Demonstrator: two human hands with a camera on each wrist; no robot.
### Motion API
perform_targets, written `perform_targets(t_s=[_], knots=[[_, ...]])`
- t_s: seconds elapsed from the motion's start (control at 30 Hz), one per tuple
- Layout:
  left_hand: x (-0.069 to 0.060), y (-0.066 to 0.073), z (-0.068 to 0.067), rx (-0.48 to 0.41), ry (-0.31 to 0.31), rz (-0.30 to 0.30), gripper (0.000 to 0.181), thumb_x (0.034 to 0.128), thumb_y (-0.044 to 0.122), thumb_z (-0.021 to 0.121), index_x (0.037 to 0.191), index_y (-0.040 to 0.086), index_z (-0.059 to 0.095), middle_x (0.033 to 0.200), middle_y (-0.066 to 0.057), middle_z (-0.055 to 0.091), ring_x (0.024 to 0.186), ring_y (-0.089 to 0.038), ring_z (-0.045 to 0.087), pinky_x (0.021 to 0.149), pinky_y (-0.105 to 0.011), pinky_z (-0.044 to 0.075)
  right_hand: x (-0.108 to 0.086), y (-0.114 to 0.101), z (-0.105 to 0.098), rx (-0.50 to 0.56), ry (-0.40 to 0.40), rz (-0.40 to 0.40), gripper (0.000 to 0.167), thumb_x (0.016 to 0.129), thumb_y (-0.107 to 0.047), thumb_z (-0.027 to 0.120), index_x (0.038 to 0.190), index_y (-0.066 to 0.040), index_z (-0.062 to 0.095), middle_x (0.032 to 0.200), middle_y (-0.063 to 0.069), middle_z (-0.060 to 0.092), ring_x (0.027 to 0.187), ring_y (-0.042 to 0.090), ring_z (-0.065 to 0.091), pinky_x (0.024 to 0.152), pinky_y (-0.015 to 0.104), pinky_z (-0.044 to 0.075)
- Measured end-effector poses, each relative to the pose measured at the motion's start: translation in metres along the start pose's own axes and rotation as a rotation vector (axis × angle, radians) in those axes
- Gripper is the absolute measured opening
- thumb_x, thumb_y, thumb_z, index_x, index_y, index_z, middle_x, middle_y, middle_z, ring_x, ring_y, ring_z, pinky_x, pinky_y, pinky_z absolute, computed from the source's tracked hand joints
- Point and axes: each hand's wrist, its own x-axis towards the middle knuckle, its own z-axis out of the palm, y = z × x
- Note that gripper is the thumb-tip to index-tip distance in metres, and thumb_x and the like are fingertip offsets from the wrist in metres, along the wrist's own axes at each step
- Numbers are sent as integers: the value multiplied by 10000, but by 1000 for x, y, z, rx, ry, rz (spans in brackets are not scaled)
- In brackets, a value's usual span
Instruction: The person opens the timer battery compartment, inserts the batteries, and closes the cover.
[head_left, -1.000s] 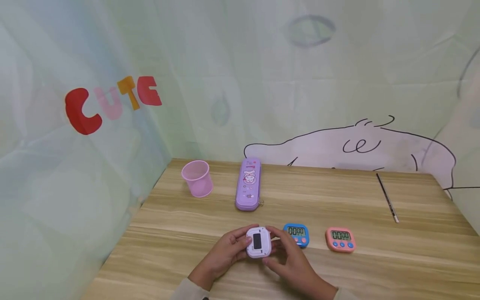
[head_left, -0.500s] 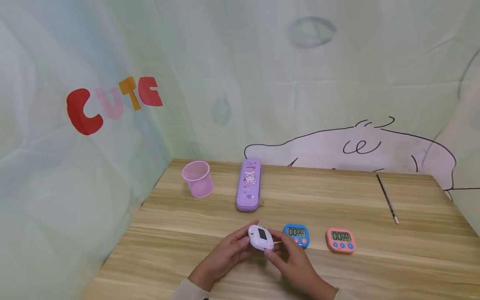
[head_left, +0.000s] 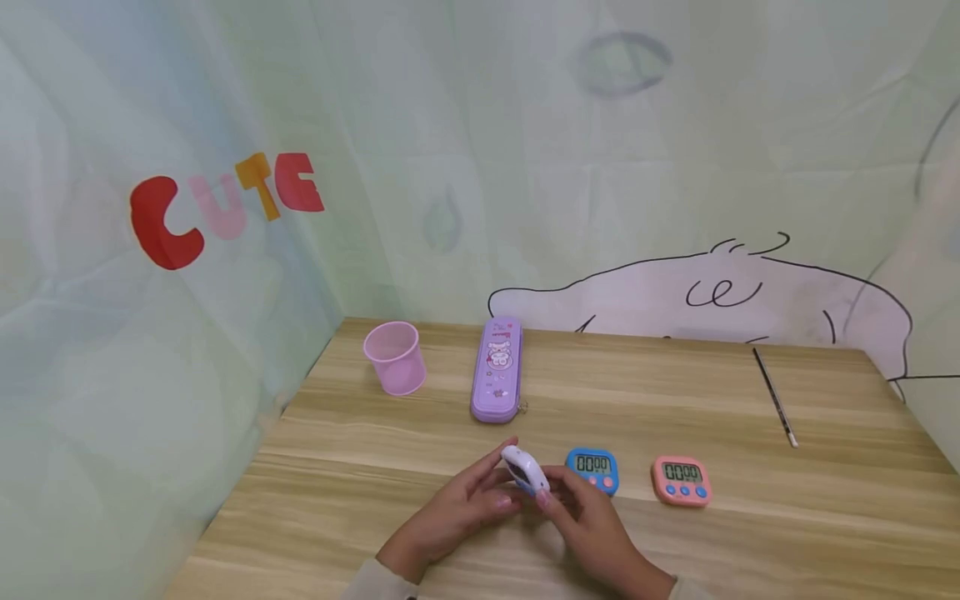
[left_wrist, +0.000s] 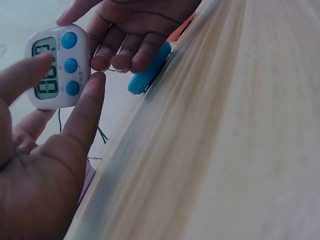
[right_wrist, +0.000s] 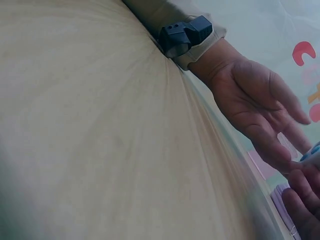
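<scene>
A white digital timer (head_left: 525, 469) is held up tilted above the table. Three blue buttons and a lit-grey display show on its front (left_wrist: 60, 57) in the left wrist view. My right hand (head_left: 596, 521) pinches it, thumb on its near edge and fingers at its side. My left hand (head_left: 457, 512) touches it with nearly straight fingers; the thumb stands away from the timer in the head view. Behind the right hand lies a blue timer (head_left: 594, 483), partly covered by the fingers. A pink timer (head_left: 678, 482) lies to the right of that.
Towards the back of the wooden table (head_left: 637, 387) stand a pink cup (head_left: 397, 367) and a purple pencil case (head_left: 497, 371). A dark pencil (head_left: 775, 396) lies at the right. Printed cloth (head_left: 450, 167) hangs behind and at the left.
The white timer has turned from back-up to nearly edge-on between the hands. My left thumb has come off it, while the right thumb stays at its edge. Other objects have not moved.
</scene>
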Motion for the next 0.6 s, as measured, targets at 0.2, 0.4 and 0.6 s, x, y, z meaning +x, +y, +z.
perform_targets(t_s=[0.2,0.4,0.6], knots=[[2,-1,0,46,75,-31,713,951,45,600,1554,171,242,1395,-223,484,1198,-301,559,1030,-377,464,1,2,0,-10,56,19,238,963,-206,629,1179,-107,629,1047,6,685,932,140,660,818,275,574],[4,-3,-1,38,82,-36,722,933,5,604,1549,142,253,1306,-231,537,1096,-267,611,977,-391,509,3,1,-4,-55,94,-11,329,964,-156,622,1283,-108,554,1004,-17,678,901,124,659,817,274,576],[5,-3,0,39,100,-40,735,919,-15,612,1545,114,250,1266,-226,557,1048,-243,627,954,-392,525,4,1,-6,-75,71,-42,513,958,-50,603,1426,-103,400,957,44,669,833,175,675,769,284,587]])
